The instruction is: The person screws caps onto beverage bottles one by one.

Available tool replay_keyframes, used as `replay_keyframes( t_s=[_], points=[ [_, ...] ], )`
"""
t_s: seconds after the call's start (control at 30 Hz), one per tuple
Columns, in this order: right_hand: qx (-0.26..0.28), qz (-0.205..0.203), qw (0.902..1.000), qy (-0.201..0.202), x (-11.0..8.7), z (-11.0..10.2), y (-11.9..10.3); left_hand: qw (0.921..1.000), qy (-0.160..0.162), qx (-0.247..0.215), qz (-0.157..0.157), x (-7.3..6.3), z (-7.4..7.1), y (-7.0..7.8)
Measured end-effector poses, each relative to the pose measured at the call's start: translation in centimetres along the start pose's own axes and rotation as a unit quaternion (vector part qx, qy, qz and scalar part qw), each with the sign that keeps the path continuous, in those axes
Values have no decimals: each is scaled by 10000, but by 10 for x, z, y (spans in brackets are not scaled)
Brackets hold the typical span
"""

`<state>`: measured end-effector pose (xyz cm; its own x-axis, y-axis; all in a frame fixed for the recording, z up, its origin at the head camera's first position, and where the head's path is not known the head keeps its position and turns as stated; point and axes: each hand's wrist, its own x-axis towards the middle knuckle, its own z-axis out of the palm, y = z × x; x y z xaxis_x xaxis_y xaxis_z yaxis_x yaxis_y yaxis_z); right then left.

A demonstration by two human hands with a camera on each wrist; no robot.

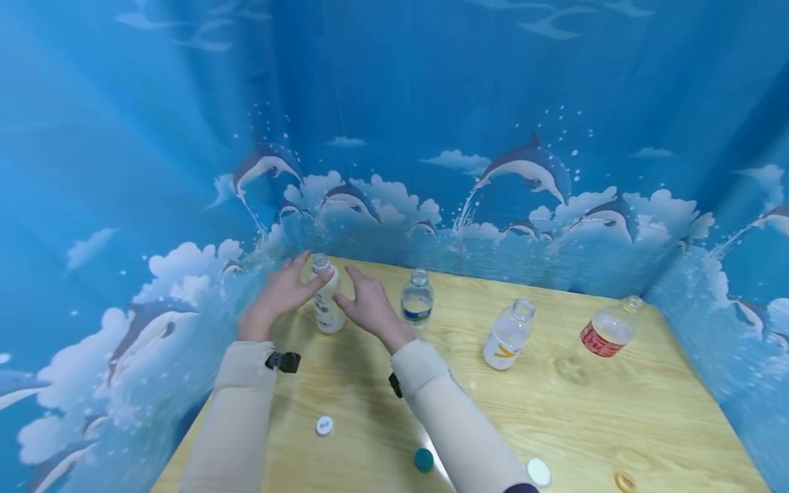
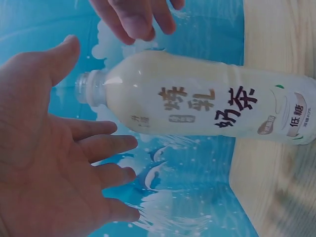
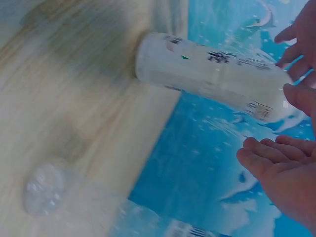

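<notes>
A milk tea bottle (image 1: 329, 311) with a white label and dark lettering stands upright at the back left of the table, its neck uncapped. To its left my left hand (image 1: 280, 294) has its fingers extended, the thumb near the shoulder of the bottle. My right hand (image 1: 372, 305) is on the other side, palm toward the bottle and fingers loosely spread. In the left wrist view, a gap shows between the left hand (image 2: 54, 163) and the bottle (image 2: 182, 94). The right wrist view shows the right hand (image 3: 286, 177) beside the bottle (image 3: 212, 76), holding nothing.
Three clear uncapped bottles stand to the right: one with a blue-green label (image 1: 417, 301), one with a white label (image 1: 509, 335), one with a red label (image 1: 610, 329). Nearer lie a white cap (image 1: 324, 426), a teal cap (image 1: 424, 460), a pale cap (image 1: 539, 472) and a yellow cap (image 1: 625, 481).
</notes>
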<state>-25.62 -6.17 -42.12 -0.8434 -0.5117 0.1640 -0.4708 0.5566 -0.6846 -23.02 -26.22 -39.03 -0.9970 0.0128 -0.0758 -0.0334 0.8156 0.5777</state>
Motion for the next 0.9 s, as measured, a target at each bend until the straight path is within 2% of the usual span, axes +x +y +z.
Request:
replay_keyframes(
  t_s=[0.2,0.37,0.63,0.9],
  points=[
    [85,92,9999,40,8,16,9,9995,-65,-277,154,1,6,-6],
    [63,60,10000,30,14,19,9,9984,-78,-505,248,2,8,-9],
    [310,-169,9993,109,15,18,10,9975,31,-435,554,5,13,-11],
    [538,-124,9984,83,14,19,9,9980,28,-423,472,4,14,-10]
  ],
)
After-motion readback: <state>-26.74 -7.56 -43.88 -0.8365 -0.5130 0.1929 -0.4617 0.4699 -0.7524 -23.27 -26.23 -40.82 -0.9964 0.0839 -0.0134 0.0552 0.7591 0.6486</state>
